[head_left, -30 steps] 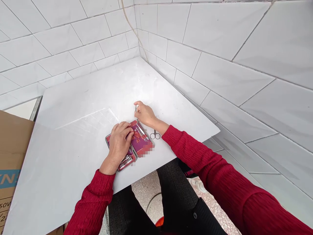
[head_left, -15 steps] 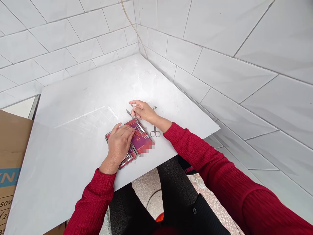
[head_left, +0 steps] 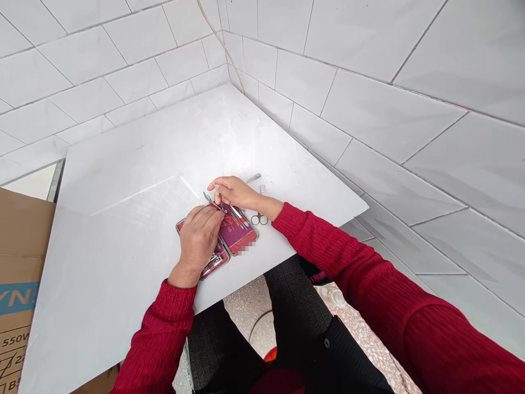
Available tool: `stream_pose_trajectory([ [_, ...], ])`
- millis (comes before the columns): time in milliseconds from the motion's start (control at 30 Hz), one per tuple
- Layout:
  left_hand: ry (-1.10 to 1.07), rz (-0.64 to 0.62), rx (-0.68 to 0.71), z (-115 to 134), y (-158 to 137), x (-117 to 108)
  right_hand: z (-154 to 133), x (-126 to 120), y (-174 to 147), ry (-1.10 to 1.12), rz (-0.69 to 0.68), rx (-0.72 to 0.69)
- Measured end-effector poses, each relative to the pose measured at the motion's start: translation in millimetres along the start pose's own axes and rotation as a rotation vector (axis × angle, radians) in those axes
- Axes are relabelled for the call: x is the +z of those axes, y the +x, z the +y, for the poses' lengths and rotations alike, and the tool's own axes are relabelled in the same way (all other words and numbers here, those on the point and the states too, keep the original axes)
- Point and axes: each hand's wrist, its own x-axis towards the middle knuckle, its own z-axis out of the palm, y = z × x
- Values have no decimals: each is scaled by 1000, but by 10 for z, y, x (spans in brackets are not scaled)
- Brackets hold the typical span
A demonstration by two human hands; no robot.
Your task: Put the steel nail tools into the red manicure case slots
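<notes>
Apparently the right hand [head_left: 234, 190] pinches a thin metal tool [head_left: 221, 204], which could slip if bumped by the left hand [head_left: 199, 232], curled over the case [head_left: 237, 235], its grip unclear.

The tool [head_left: 206, 196] and scissors [head_left: 259, 214] are showing smooth metal, and the case [head_left: 237, 237] is showing a shiny metallic rim. The table [head_left: 123, 257] is giving a faint sheen, the tiles [head_left: 369, 109] are looking glossy, the box [head_left: 24, 235] is showing matt cardboard, and the sleeves [head_left: 328, 249] are showing crinkled cloth.

Purple-and-red manicure case [head_left: 238, 236], open and flat
</notes>
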Motion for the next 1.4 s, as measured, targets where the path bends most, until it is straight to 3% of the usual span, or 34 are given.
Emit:
stream_pose_trajectory([
  [300,-4,-5,-7,-10,9,4,-27,-56,-8,-226,81,54],
  [467,-7,-6,-3,-33,12,24,-57,-80,-24,-369,165,16],
  [767,3,5,-29,-70,33,54,14,-48,-17,-424,142,31],
  [967,79,23,-119,-106,-8,37,5,-41,-45,-496,180,11],
  [1267,153,41,-129,-119,-26,-3,1,-36,-73,-634,196,-23],
  [1400,129,-9,-95,-130,-31,-3,-35,-40,-79,-656,196,0],
])
